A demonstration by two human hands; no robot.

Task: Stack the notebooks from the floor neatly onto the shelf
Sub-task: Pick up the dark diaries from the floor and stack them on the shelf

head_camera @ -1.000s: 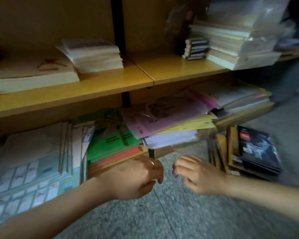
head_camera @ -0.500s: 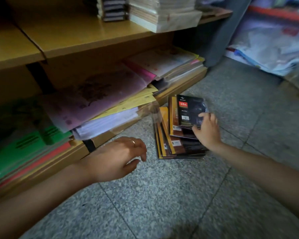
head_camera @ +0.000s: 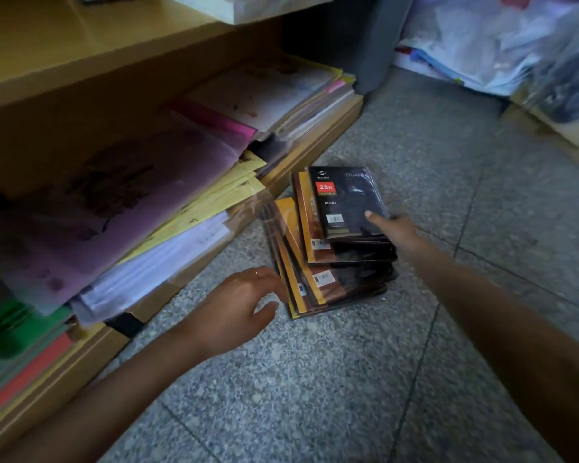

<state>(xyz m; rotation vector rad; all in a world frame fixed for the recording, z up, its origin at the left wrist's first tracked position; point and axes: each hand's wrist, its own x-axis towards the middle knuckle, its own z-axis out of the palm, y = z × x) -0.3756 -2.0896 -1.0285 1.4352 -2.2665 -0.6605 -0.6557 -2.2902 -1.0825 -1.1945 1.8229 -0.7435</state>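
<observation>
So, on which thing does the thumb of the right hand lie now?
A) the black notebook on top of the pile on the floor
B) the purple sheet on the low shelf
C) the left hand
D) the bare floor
A: the right hand lays its thumb on the cover of the black top notebook, near its right edge, in the pile on the floor.

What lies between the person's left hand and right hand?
The pile of notebooks on the floor, seen in the head view; the right hand has its thumb on the top cover.
</observation>
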